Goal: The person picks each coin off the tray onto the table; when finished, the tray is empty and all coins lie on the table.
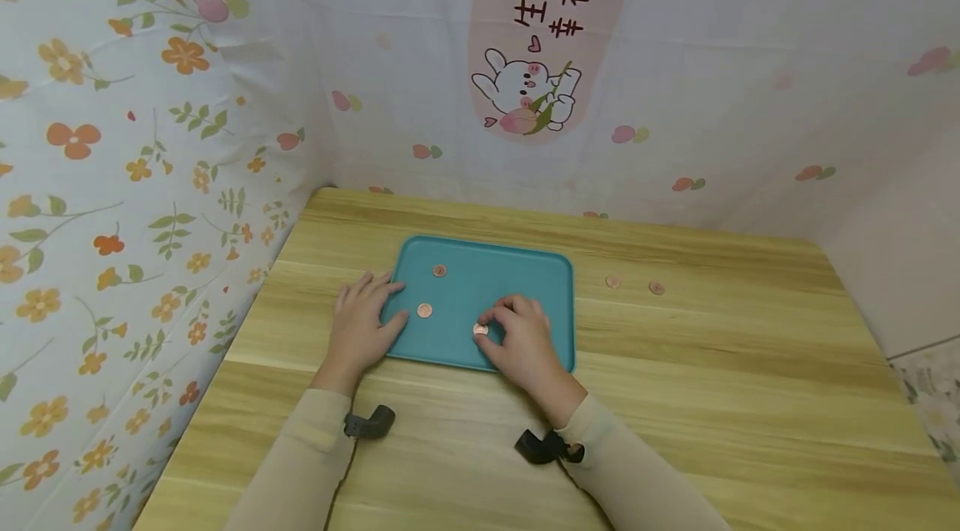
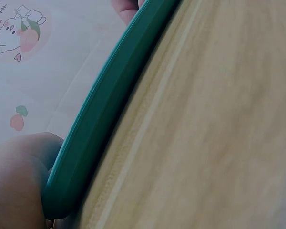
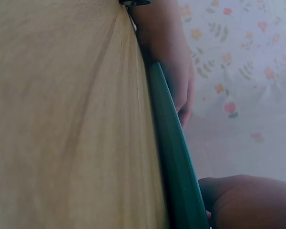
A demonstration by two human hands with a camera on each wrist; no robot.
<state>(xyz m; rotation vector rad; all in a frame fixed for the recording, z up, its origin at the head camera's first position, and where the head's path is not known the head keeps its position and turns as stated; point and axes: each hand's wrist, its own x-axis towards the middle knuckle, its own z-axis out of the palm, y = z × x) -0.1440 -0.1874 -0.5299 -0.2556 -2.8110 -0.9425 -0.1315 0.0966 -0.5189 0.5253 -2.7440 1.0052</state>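
Note:
A blue-green rectangular tray lies on the wooden table. Over its front part, my right hand pinches a small copper-coloured coin between thumb and forefinger. At the tray's left rim rests my left hand, its fingers fairly straight and spread, fingertips and thumb on the edge. Two similar coins lie in the tray's left half: one coin towards the back, another coin nearer the left thumb. Both wrist views show the tray's front wall from low down, and the rim hides the coins there.
Right of the tray, a coin and a further coin lie on the wooden table. A white printed cloth hangs behind the table, and a flowered cloth along its left side. Black wrist cameras sit on both sleeves.

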